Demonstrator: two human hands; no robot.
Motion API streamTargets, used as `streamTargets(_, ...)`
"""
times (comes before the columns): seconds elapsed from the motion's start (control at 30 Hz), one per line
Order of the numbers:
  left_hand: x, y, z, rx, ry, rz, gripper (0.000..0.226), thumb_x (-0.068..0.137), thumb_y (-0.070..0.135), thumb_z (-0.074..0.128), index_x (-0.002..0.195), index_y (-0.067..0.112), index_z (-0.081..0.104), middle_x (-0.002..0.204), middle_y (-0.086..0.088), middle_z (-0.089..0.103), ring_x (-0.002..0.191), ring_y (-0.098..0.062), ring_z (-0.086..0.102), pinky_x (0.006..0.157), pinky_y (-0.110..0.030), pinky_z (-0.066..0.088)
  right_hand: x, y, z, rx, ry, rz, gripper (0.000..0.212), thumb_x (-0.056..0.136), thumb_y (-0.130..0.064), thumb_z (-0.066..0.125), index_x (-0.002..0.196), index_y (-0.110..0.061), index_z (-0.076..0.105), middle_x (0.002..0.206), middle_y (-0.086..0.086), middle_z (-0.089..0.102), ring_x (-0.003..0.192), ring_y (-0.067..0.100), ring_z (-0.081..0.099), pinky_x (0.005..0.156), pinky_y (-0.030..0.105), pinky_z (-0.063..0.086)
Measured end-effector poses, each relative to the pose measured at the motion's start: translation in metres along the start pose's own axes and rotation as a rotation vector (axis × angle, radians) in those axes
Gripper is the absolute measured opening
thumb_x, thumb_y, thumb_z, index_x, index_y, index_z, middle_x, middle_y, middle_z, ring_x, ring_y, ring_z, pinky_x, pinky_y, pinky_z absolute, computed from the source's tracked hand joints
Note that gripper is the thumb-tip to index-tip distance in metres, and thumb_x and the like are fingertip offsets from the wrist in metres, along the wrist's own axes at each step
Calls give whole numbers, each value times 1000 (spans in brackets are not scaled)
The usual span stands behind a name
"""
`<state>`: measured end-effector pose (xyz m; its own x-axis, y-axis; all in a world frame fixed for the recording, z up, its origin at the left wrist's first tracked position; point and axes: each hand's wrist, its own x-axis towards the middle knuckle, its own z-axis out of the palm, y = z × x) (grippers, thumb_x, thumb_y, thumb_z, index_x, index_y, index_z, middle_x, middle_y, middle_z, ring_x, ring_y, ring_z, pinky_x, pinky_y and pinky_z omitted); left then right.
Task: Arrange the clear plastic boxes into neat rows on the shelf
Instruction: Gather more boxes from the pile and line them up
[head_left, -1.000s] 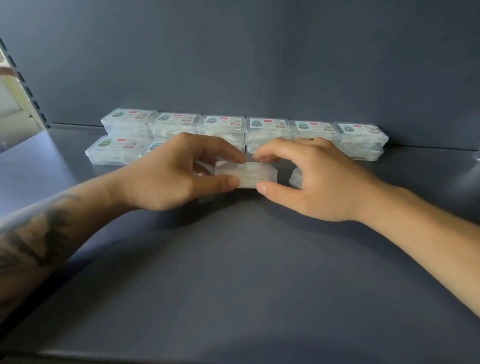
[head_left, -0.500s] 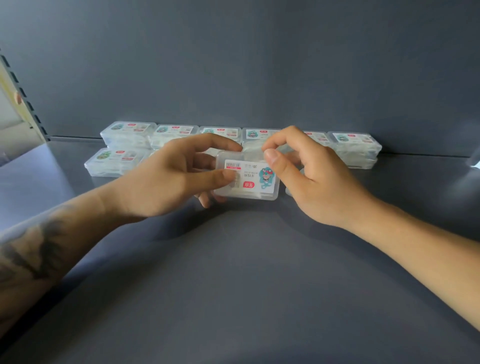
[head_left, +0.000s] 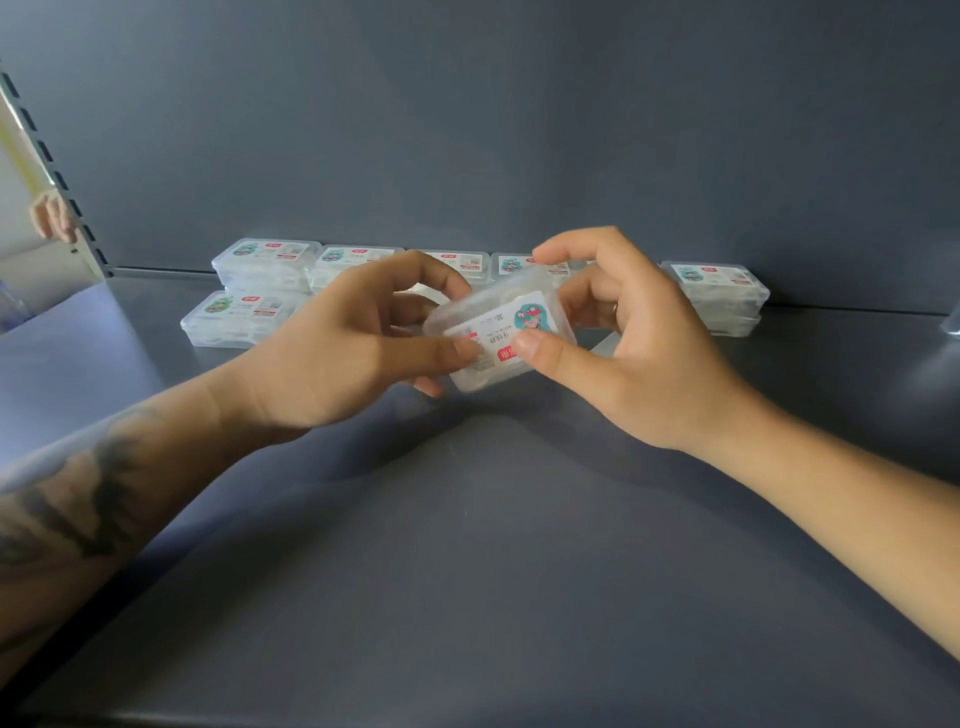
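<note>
Half a second before, the box (head_left: 501, 340) sat level between the hands with its label the right way up. Now it was tilted, its right end higher than its left, and the label had turned so the words read upside down. Before that, the box lay flat on the shelf (head_left: 467, 571) with its plain side showing. Now it was up in the air, just in front of the row.

The left hand (head_left: 337, 353) held the left end of the box. Its thumb pressed on the label and its curled fingers went behind and under the box. The right hand (head_left: 634, 353) held the right end. Its thumb pressed on the near edge by the red mark, and its first finger hooked over the far top corner. The other right fingers were curled behind the box.

The back row (head_left: 358, 265) of boxes stood along the far wall, stacked two high. One more box, the front box (head_left: 241, 317), lay in front of the row at the left.
</note>
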<state>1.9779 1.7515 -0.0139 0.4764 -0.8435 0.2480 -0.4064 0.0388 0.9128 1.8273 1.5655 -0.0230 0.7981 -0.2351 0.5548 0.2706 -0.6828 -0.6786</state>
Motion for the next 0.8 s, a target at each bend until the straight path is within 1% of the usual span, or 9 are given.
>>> streamTargets(0.1,-1,-3,4,71,-79,0,43,79,20,79,112,-2,63,106,-18,76,102,-43,71,95,-61,54,2,-10,3,221,125,-9,44,75,-19,85,103,-18,52,88,13,70,71,26,65,64,33,51)
streamTargets(0.17,-1,-5,6,90,-115,-10,47,80,24,81,115,-3,66,111,-17,75,109,-41,70,100,-62,51,3,-13,6,264,180,-20,42,74,-17,86,96,-16,50,88,12,70,68,24,66,60,40,52)
streamTargets(0.23,0,-5,7,77,-111,-26,50,80,26,83,118,-2,67,113,-20,74,111,-43,69,102,-63,50,2,-12,9,259,163,-16,38,78,-17,83,97,-15,50,90,11,70,71,27,68,63,46,54)
streamTargets(0.3,0,-5,6,45,-88,-25,52,79,25,84,122,-1,66,114,-21,74,112,-44,68,103,-64,49,1,-10,9,270,69,20,37,80,-16,79,106,-21,52,100,8,72,77,23,70,68,44,56)
streamTargets(0.37,0,-6,5,19,-80,-1,51,81,20,83,127,4,65,117,-18,74,114,-40,69,103,-61,51,0,-8,8,239,-20,34,47,82,-11,75,119,-30,54,112,3,70,85,15,69,74,38,58)
streamTargets(0.43,-1,-4,5,-12,-70,22,52,81,13,82,129,6,62,117,-16,75,112,-35,71,101,-54,54,0,-6,5,204,-50,39,54,84,-11,71,129,-38,56,115,-1,69,86,12,66,79,41,59)
streamTargets(0.53,-2,0,1,-24,-19,73,66,75,11,83,133,12,52,111,-21,74,103,-41,71,95,-55,57,2,-4,3,213,-61,68,56,87,-17,68,134,-44,57,115,0,72,85,24,65,85,50,57)
streamTargets(0.7,-5,-3,-7,474,-25,251,91,71,32,93,146,38,41,116,7,64,106,-21,66,88,-44,56,3,-2,-1,219,-74,104,32,87,-17,68,117,-15,59,102,3,79,95,47,66,87,60,54)
streamTargets(0.8,-4,0,-9,643,12,395,88,73,32,93,147,32,46,125,11,58,118,-10,59,93,-26,50,3,3,-2,152,-87,98,22,89,-20,68,109,-13,69,104,3,78,97,47,67,87,63,53)
